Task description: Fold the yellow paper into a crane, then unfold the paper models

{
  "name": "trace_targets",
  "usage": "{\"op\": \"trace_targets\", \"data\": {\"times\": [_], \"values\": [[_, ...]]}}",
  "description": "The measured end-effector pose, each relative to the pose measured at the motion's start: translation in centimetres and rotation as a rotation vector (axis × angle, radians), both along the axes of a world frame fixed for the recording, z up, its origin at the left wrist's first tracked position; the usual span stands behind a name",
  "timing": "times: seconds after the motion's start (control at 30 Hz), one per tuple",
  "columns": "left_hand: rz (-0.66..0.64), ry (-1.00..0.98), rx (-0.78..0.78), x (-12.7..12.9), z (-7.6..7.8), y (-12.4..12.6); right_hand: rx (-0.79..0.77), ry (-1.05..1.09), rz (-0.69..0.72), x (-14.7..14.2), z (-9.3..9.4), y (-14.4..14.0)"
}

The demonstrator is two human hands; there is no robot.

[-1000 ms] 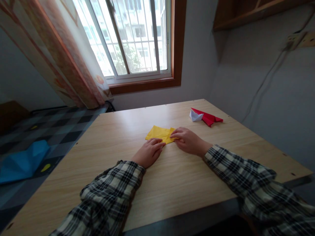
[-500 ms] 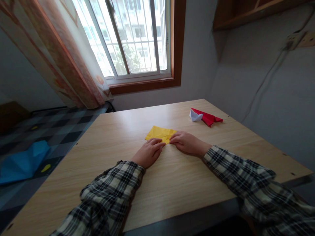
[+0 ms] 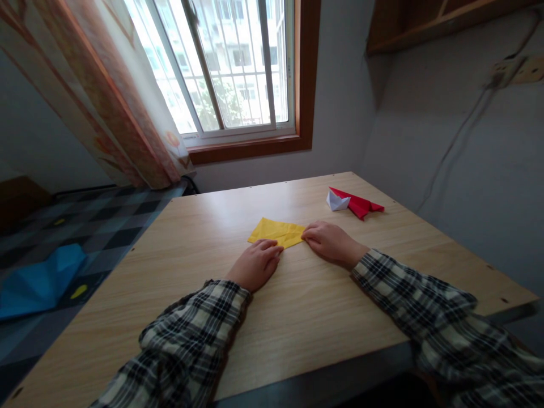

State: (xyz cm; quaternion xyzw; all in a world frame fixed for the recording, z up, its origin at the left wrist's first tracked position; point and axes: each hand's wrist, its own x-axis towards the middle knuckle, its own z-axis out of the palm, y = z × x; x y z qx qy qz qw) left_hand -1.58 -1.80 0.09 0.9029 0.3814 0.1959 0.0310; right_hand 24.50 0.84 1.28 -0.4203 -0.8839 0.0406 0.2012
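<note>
Yellow paper (image 3: 276, 232), folded flat, is pressed to the worktop (image 3: 297, 306) by the left hand (image 3: 255, 264) and right hand (image 3: 329, 242), fingers extended, grasping nothing; a crease is apparently being set.

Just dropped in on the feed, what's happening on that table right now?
A person in plaid sleeves is working a folded yellow paper flat on the wooden table. The left hand presses its near edge with the fingertips, and the right hand pins its right corner. Further back to the right lie a small white folded paper and a red folded paper, touching each other, untouched by either hand.
</note>
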Motion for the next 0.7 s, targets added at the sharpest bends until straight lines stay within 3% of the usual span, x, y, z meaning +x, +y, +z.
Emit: {"op": "trace_targets", "data": {"times": [0.47, 0.57, 0.7], "values": [[0.051, 0.047, 0.018, -0.1, 0.8, -0.3, 0.076, -0.068, -0.337, 0.6, -0.5, 0.8], [0.053, 0.059, 0.023, -0.1, 0.8, -0.2, 0.095, 0.042, -0.226, 0.5, -0.8, 1.0], [0.078, 0.052, 0.054, -0.1, 0.9, -0.3, 0.084, 0.126, 0.053, -0.1, -1.0, 0.9]]}}
